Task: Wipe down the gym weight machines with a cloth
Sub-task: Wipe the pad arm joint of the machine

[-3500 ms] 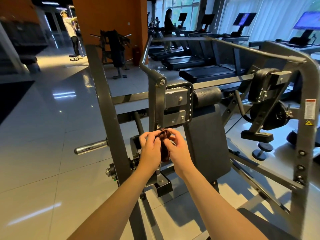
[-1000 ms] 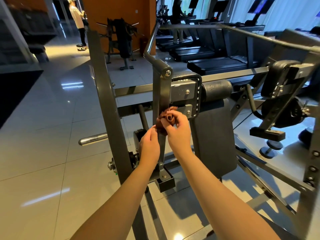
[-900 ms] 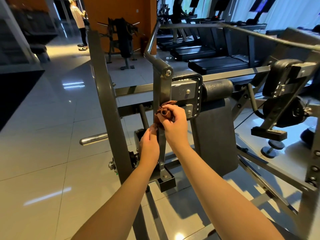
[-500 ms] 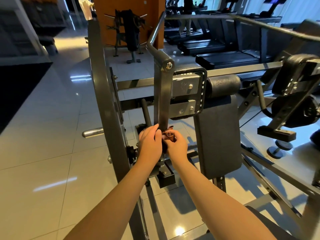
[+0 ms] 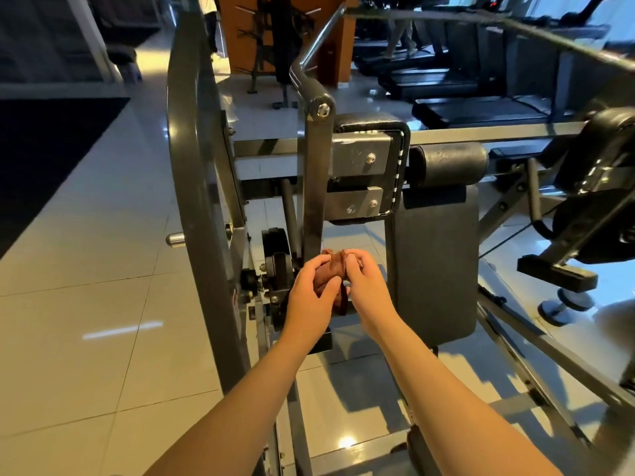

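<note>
Two hands, one cloth [image 5: 331, 278]: left hand [image 5: 311, 297], right hand [image 5: 366, 286] both gripping bunched cloth between them, frame centre, against machine bar [image 5: 314, 187].

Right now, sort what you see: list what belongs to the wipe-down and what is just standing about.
In the job:
- crumpled reddish-brown cloth, gripped by the left hand and right hand
- dark grey steel lever arm of the weight machine, just above the cloth

Standing about:
- row of black treadmills
- black equipment rack by the orange pillar
- dark floor mat
</note>
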Tool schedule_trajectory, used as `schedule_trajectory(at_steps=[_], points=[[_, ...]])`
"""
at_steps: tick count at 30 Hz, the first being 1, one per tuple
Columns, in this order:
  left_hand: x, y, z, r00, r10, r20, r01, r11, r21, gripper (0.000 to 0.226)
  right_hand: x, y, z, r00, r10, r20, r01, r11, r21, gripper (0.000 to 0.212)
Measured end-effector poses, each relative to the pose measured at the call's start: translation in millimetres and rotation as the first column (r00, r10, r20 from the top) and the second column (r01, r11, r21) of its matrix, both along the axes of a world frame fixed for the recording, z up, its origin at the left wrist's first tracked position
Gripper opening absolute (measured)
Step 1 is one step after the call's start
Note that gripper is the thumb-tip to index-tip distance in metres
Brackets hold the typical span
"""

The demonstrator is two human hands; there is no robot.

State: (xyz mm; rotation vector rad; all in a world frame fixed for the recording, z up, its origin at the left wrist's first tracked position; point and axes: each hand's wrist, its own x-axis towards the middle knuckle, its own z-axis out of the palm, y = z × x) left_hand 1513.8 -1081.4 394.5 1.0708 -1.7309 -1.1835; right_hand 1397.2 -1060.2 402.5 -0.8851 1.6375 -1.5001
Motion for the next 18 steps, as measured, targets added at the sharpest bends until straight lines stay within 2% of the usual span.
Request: schedule_trajectory(at_steps=[5,7,10,13,16,18], points=[[0.3,-1.1,-0.3,0.985,0.171,-0.037,-0.174,0.979,-0.104,0.032,-5.1,4.7,0.9,0.997,-0.034,-0.071,0.03,0.998,-0.057,0.015],[0.4,-3.4,-1.1,0.979,0.204,-0.022,-0.205,0.968,-0.144,0.03,-2.6,2.3,-1.1,0.998,0.047,-0.041,-0.05,0.994,-0.093,0.017],[-3.8,-0.5,-7.3,0.98,0.201,-0.006,-0.2,0.972,-0.121,0.031,0.5,-1.6,-5.7,0.986,0.166,0.011,-0.163,0.978,-0.128,0.021],[-14.8,3.3,-10.8,0.993,0.118,-0.006,-0.118,0.989,-0.09,0.048,-10.8,-10.1,-8.4,0.974,0.211,0.076,-0.199,0.97,-0.139,0.025],[-24.6,6.1,-10.3,0.989,0.144,0.036,-0.141,0.987,-0.081,0.059,-32.1,-21.4,-8.3,0.942,0.332,0.055,-0.324,0.939,-0.119,0.026],[-28.9,6.9,-8.8,0.968,0.235,0.085,-0.226,0.969,-0.103,0.059,-42.5,-26.9,-7.2,0.907,0.417,0.053,-0.41,0.906,-0.107,0.026]])
